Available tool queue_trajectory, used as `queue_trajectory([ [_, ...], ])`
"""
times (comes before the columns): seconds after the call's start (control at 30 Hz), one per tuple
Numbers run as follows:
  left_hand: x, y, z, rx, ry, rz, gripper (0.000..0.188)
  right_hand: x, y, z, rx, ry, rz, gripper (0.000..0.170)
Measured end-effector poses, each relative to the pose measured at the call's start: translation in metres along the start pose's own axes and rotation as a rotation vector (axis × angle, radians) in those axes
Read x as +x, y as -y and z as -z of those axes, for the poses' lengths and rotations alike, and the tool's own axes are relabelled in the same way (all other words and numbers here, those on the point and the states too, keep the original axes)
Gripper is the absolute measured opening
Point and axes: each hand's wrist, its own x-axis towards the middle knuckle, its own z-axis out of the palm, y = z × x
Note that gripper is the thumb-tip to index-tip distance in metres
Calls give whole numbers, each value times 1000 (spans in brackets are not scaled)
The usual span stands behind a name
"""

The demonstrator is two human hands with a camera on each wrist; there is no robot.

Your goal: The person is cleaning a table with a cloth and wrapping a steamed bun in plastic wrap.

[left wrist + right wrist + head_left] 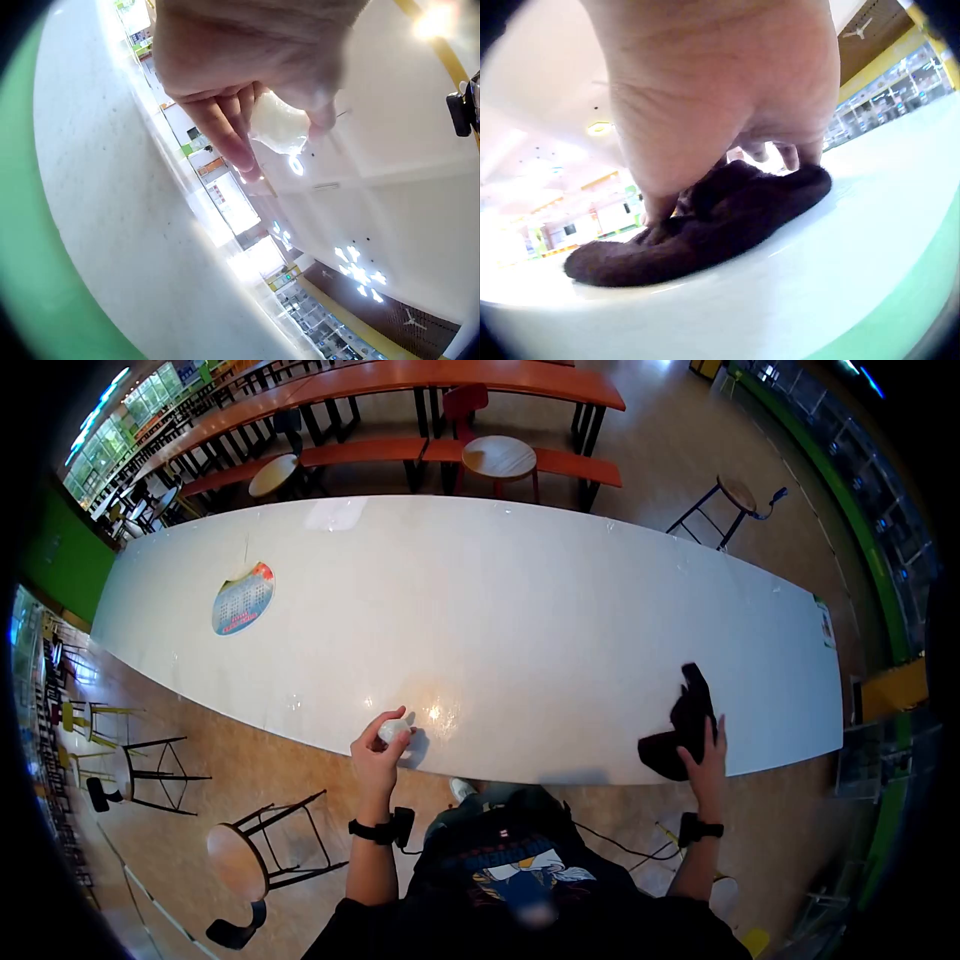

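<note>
Over the near edge of the white table [480,630], my left hand [375,755] holds a small, rounded, whitish object [394,731]. In the left wrist view the whitish object [279,124] sits between thumb and fingers, its lower rim translucent and shiny; what it is, I cannot tell. A dark, crumpled, soft cloth [680,725] lies on the table at the right. Spread along its right side is my right hand [708,762], fingers pointing away. Seen from the right wrist, that hand arches over the dark cloth [705,225], thumb and fingertips down on it.
A round printed calendar card [243,600] lies at the table's left. Stools, such as one with a round wooden seat [237,863], stand along the near side. Beyond the far edge are orange-red tables [400,382] and benches [365,453].
</note>
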Motion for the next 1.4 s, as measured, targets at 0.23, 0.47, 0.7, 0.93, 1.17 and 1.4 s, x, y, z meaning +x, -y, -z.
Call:
queue_trajectory([
  [0.23,16,2,-24,50,-47,7,28,3,-81,22,85,-193,-176,84],
  [0.47,12,-12,-33,217,116,-104,37,20,-21,-16,77,37,-51,65],
  [0.7,20,-22,20,275,249,-240,38,0,70,-44,-53,-68,74,63],
  [0.93,49,-48,136,427,293,-451,37,-38,196,-89,-18,-190,140,53],
  [1.17,61,-43,271,177,388,-179,36,-76,378,-149,60,-257,239,50],
  [1.4,59,-42,316,232,378,-161,31,-106,542,-182,138,-91,480,49],
])
